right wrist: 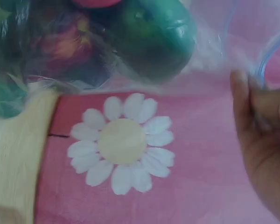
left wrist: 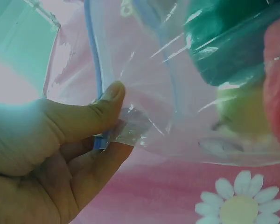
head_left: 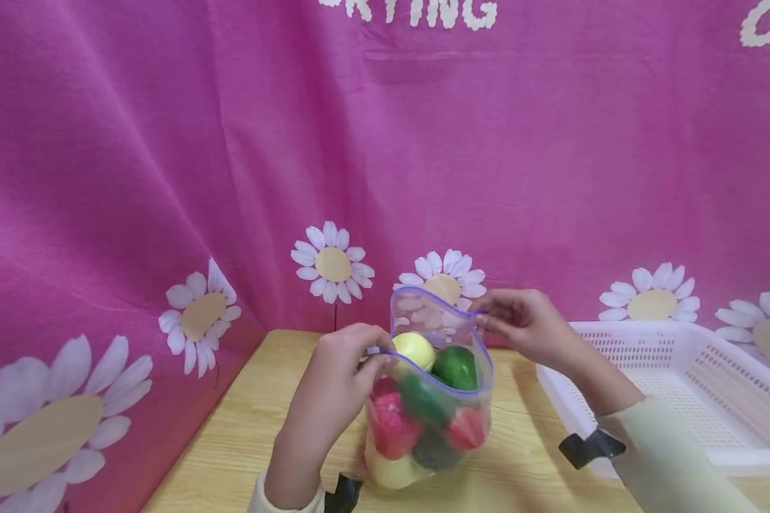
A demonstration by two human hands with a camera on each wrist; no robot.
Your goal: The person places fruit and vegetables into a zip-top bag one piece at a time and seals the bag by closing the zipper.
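A clear zip bag point(head_left: 481, 399) with a purple-blue rim stands upright on the table, its mouth spread wide. Inside are several pieces of produce: a pale yellow round one point(head_left: 414, 350), a dark green one point(head_left: 457, 368), red ones point(head_left: 394, 427) and more green ones lower down, blurred by the plastic. My left hand point(head_left: 336, 385) pinches the near left corner of the rim; the left wrist view shows thumb and fingers on the zip edge point(left wrist: 99, 70). At the opposite corner, my right hand point(head_left: 529, 328) pinches the rim between thumb and fingertips.
A white perforated plastic basket point(head_left: 686, 442) stands on the right of the wooden table point(head_left: 244, 427). Behind and to the left hangs a pink cloth point(head_left: 520, 157) printed with white daisies. Black straps point(head_left: 592, 447) circle both wrists.
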